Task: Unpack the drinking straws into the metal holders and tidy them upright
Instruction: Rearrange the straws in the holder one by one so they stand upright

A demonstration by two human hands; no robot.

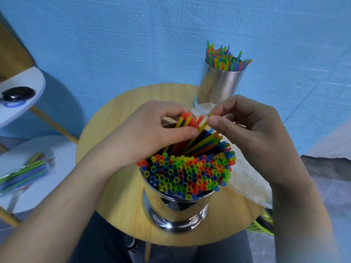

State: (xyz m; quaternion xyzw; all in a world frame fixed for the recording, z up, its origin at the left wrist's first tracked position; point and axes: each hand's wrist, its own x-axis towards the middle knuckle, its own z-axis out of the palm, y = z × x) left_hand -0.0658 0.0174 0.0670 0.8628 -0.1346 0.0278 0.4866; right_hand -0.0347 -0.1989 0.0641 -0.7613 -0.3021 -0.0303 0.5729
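Note:
A shiny metal holder (171,204) stands near the front of the round wooden table (117,196), packed with upright coloured straws (186,173). Behind them, a looser bunch of straws (201,143) leans towards the far side of the same holder. My left hand (152,130) grips the tops of several orange and yellow leaning straws. My right hand (247,126) pinches one yellow straw at its top between thumb and forefinger. A second metal holder (220,86) full of straws stands at the table's far edge, by the blue wall.
An empty clear plastic wrapper (248,181) lies on the table to the right of the near holder. A sealed pack of straws (26,171) rests on a white side table (60,149) at the left. Above it, a white shelf (32,78) carries a black object (18,93).

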